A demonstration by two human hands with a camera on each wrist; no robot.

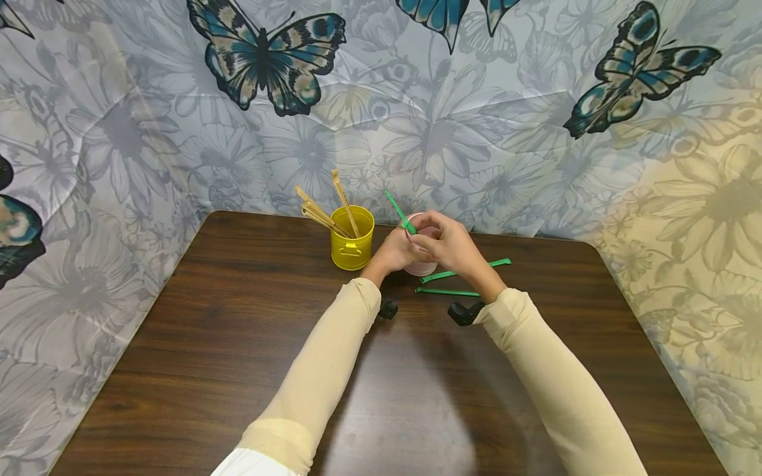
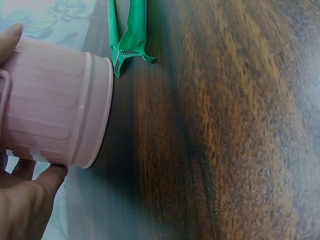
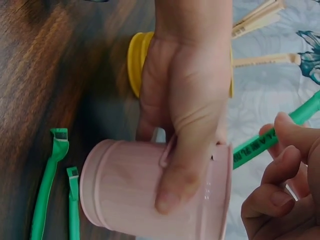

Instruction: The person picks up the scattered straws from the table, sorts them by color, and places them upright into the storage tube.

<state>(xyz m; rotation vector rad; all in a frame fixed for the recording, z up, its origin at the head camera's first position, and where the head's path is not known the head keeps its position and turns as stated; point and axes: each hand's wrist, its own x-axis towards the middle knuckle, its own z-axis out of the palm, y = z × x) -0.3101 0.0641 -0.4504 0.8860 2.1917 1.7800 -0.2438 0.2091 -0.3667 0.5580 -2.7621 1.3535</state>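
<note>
My left hand (image 1: 394, 252) grips a small pink pail (image 3: 125, 185), its thumb lying along the ribbed side in the right wrist view. In the left wrist view the pink pail stands close to the table surface. Above its mouth, my right hand (image 1: 452, 248) pinches a slim green stick sachet (image 3: 306, 111) with dark print between thumb and fingers. The sachet slants, its lower end at the pail's rim; the pail's inside is hidden. Two more green stick sachets (image 1: 500, 262) (image 1: 443, 292) lie on the table, right of the pail.
A yellow pail (image 1: 351, 250) with several tan stick sachets (image 1: 318, 215) leaning in it stands left of my hands. The dark wooden table (image 1: 238, 330) ends close behind the pails, against a butterfly-printed cloth (image 1: 434, 132). Black wrist devices (image 1: 464, 313) sit at both cuffs.
</note>
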